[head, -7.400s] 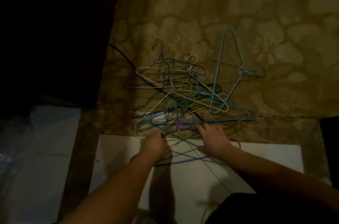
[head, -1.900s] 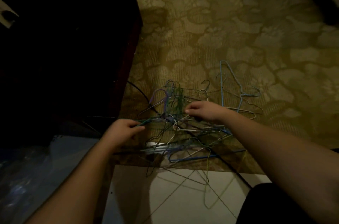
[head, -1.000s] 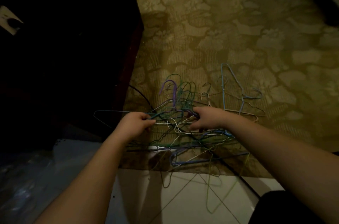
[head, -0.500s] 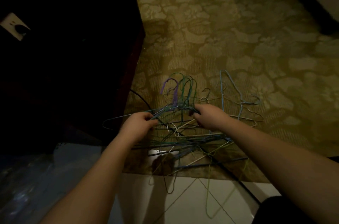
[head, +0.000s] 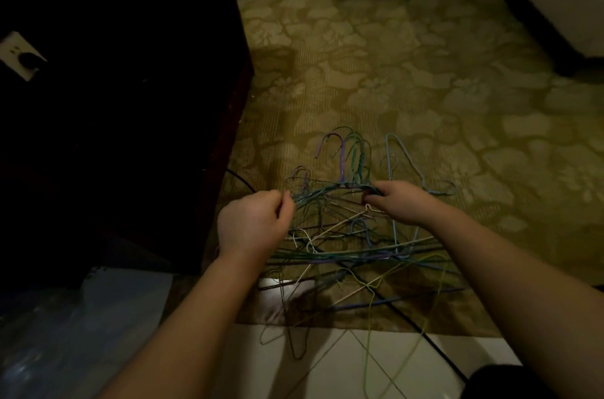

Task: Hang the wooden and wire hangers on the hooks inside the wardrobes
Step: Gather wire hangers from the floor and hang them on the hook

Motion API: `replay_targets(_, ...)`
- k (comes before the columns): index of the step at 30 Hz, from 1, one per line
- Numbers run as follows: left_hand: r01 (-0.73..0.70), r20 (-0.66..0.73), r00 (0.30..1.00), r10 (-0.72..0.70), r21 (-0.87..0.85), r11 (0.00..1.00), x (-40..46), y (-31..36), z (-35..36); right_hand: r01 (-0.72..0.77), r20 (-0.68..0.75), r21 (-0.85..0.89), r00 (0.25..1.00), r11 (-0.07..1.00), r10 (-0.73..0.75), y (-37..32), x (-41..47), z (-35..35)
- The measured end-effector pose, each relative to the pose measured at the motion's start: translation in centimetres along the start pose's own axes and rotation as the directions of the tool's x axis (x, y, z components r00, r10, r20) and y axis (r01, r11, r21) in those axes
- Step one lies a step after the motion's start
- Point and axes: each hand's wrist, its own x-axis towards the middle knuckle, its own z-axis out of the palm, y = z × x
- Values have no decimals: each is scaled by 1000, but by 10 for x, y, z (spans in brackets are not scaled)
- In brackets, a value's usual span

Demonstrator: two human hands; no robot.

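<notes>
1. Left hand (head: 253, 223) — grip pinched on the left end of the wire hangers (head: 340, 232).
2. Right hand (head: 397, 204) — grip clamped beneath the hooks.
3. Bundle partly lifted over the carpet (head: 392, 88), its lower wires trailing onto the tile.

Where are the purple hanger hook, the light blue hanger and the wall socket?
purple hanger hook (head: 342, 153): head view, on its straight shank.
light blue hanger (head: 389, 156): head view, on its left side wire.
wall socket (head: 18, 55): head view, on its white faceplate.
</notes>
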Motion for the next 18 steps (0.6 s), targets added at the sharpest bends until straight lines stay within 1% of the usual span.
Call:
replay_targets(1, -8, 11, 1000, 8, -45, 999, 2, 2, 1, -5, 14, 4, 1000, 1000, 5, 2, -1, -1)
replay_targets(2, 13, 87, 996, -6, -79, 997, 4, 3, 5, -6, 39, -1, 999, 1000, 6, 4, -2, -1)
replay_targets(3, 60, 216, 975, -41, -81, 995, 5, 2, 11, 0, 73, -18, 997, 1000, 1, 5, -4, 0)
replay_targets(4, 115, 368, 925, -94, -36, 993, 5, 1, 17, 19, 112, -51, 994, 999, -13, 5, -5, 2)
replay_targets(5, 155, 509, 851, -130, -6, 988, 4, -1, 22, 46, 149, -89, 988, 995, -32, 5, -5, 4)
replay_targets(6, 209, 617, 772, -154, -17, 978, 2, -2, 27, 68, 185, -119, 982, 991, -46, 3, -6, 7)
replay_targets(8, 356, 752, 636, -172, -89, 930, -3, -1, 30, 95, 247, -143, 967, 985, -57, 2, -7, 11)
replay_targets(9, 421, 801, 576, -165, -118, 900, -6, 0, 32, 105, 267, -139, 961, 985, -65, 2, -6, 13)
replay_targets(10, 453, 838, 526, -143, -134, 881, -8, 0, 36, 109, 279, -121, 958, 987, -71, 2, -6, 15)
replay_targets(11, 467, 863, 490, -122, -142, 873, -10, 0, 38, 108, 282, -91, 956, 990, -78, 2, -5, 15)
replay_targets(12, 481, 875, 471, -114, -146, 864, -12, -1, 42, 105, 281, -59, 956, 993, -85, 0, -5, 16)
replay_targets(14, 532, 883, 453, -118, -162, 831, -13, -4, 46, 109, 279, -4, 955, 994, -103, 0, -5, 16)
replay_targets(15, 581, 892, 438, -114, -184, 793, -13, -6, 49, 109, 275, 20, 955, 994, -110, 0, -4, 17)
replay_targets(18, 720, 931, 364, -41, -253, 646, -11, -5, 50, 97, 241, 53, 965, 994, -107, 3, 2, 22)
